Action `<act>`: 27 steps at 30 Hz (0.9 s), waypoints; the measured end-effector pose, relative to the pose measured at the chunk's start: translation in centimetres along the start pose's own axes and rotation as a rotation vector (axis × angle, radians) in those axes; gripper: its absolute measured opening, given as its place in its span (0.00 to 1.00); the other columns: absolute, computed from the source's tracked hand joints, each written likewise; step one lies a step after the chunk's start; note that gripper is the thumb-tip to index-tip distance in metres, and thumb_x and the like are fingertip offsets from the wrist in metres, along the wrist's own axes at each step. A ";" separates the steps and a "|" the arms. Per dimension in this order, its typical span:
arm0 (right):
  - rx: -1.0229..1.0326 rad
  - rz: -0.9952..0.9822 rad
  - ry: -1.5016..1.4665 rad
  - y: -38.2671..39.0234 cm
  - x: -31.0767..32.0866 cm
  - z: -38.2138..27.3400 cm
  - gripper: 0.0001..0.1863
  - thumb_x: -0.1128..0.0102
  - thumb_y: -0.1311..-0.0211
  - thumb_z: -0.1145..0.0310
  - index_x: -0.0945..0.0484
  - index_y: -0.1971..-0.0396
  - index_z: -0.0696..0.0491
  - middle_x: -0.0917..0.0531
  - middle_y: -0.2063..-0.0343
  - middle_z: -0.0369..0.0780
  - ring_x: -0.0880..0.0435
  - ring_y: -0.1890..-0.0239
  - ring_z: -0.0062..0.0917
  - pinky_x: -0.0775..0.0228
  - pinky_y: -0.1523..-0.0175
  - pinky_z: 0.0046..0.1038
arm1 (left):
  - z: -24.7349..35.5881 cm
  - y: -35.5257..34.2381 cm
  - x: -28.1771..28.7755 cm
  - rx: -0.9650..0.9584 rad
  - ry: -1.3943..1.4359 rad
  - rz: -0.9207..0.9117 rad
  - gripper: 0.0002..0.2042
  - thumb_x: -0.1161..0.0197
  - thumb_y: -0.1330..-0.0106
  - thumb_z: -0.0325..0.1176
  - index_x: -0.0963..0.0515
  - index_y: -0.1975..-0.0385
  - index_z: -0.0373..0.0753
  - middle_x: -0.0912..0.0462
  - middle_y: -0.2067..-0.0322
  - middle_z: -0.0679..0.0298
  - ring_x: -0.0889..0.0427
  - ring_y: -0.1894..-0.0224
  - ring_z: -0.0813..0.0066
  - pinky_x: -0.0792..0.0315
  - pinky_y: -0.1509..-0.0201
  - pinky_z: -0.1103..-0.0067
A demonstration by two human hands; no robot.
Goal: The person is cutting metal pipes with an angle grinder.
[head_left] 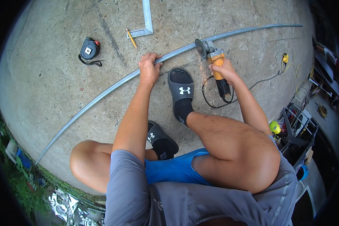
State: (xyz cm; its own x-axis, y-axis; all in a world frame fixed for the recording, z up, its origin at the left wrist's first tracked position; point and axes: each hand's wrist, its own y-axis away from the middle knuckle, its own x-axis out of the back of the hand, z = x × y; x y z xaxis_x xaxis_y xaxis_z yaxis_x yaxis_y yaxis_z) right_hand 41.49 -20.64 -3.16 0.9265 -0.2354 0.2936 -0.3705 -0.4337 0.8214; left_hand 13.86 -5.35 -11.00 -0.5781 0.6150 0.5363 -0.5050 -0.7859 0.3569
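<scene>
A long galvanized metal bar (pixel 113 87) lies across the concrete, bent into a curve by the lens. My left hand (pixel 150 68) is closed around it near the middle, pressing it to the ground. In my right hand (pixel 225 71) is a yellow and black angle grinder (pixel 217 60), gripped by its body. Its disc (pixel 201 48) meets the bar to the right of my left hand, and orange sparks (pixel 204 71) spray down toward my right foot (pixel 181 84), which wears a dark slide sandal over a black sock.
Beyond the bar lie a black tape measure (pixel 89 48), a yellow pencil (pixel 131 38) and a metal try square (pixel 148 22). A black cord loops beside the grinder and runs right to a yellow connector (pixel 285 58). Tools and clutter line the right edge; crumpled foil (pixel 66 205) sits lower left.
</scene>
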 end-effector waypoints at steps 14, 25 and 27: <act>0.000 -0.016 -0.013 0.2 -0.1 -0.1 0.14 0.28 0.48 0.68 0.21 0.65 0.58 0.17 0.73 0.36 0.19 0.75 0.20 0.26 0.69 0.24 | -0.2 -0.1 -0.2 -0.005 0.015 0.009 0.14 0.28 0.51 0.23 0.16 0.64 0.44 0.21 0.64 0.63 0.25 0.53 0.61 0.36 0.43 0.69; -0.013 0.014 0.001 0.0 -0.3 -0.6 0.14 0.28 0.48 0.68 0.21 0.64 0.58 0.17 0.73 0.36 0.18 0.75 0.20 0.27 0.70 0.24 | 0.1 0.0 -0.1 0.005 0.005 0.006 0.13 0.28 0.51 0.24 0.16 0.64 0.43 0.21 0.64 0.63 0.25 0.52 0.61 0.37 0.43 0.69; -0.013 0.011 -0.005 -0.1 -0.2 -0.7 0.15 0.28 0.48 0.68 0.21 0.64 0.58 0.17 0.73 0.36 0.18 0.75 0.20 0.27 0.70 0.24 | 0.1 0.0 -0.1 0.002 0.008 0.011 0.13 0.28 0.51 0.24 0.16 0.64 0.43 0.21 0.64 0.63 0.25 0.52 0.61 0.37 0.43 0.69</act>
State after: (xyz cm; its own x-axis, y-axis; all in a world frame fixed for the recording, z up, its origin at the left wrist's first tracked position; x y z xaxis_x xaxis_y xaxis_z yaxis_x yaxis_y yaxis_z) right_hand 41.35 -20.00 -2.95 0.9220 -0.2447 0.3001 -0.3798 -0.4195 0.8245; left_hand 13.97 -5.46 -10.96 -0.5889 0.6068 0.5338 -0.4973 -0.7927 0.3525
